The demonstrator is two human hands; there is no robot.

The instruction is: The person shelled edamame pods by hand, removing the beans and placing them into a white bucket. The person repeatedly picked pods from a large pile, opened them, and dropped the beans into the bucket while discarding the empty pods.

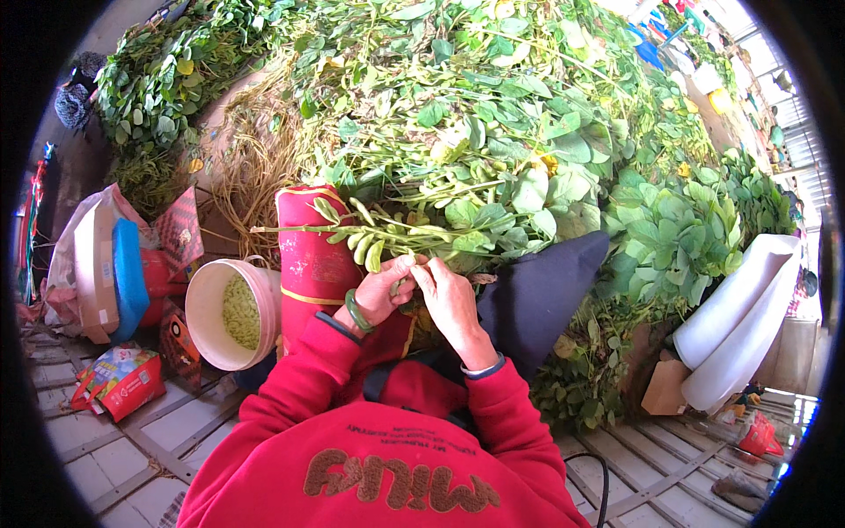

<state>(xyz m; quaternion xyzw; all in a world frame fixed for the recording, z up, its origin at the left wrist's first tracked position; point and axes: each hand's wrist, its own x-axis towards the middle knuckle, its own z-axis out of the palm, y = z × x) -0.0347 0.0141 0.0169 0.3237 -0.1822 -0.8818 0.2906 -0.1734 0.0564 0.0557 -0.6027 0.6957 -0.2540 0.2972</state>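
Note:
My left hand [381, 290], with a green bangle on its wrist, is shut on a green soybean pod [397, 286] that the fingers mostly hide. The thumb and fingertips of my right hand [449, 305] meet the left ones, pinching what looks like the same pod's end. Just beyond my hands a cut soybean stem [297, 229] with plump pods [367, 245] lies across my lap, over a red cloth cover [310, 264] with yellow trim. To my left a whitish plastic bucket [198, 315] leans towards me, with shelled green beans [241, 313] inside.
A large heap of soybean plants [455, 99] spreads in front. More leafy bundles [667, 231] lie at right, near a white roll [733, 323] and a cardboard box [663, 389]. On the left are a red printed bag [125, 383], a blue object [129, 280] and stripped stems [254, 145].

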